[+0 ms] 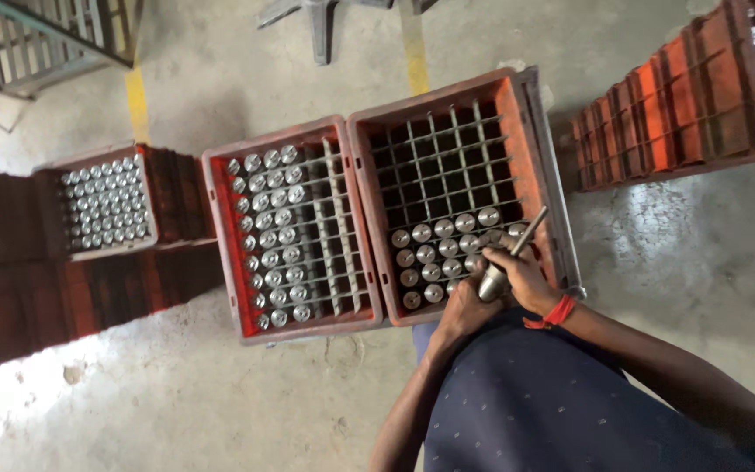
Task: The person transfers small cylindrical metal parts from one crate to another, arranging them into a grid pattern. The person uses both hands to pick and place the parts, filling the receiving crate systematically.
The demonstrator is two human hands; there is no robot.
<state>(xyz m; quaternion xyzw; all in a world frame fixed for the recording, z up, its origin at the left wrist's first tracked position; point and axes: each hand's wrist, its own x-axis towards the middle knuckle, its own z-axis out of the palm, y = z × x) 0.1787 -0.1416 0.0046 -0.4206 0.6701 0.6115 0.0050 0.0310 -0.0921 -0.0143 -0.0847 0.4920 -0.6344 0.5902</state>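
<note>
Right hand (524,278) gripping metal tool (507,259) over right crate (536,175), left hand (463,313) closed beside it, contents unclear; keep tool upright, centred on one cylinder (434,272).

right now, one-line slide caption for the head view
Right hand holds a metal tool over a red crate part-filled with metal cylinders; left hand alongside.

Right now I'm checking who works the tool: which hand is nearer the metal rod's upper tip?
Right. The right hand grips the metal rod just below its raised tip. The left hand sits lower, by the rod's thick bottom end over the red crate.
</note>
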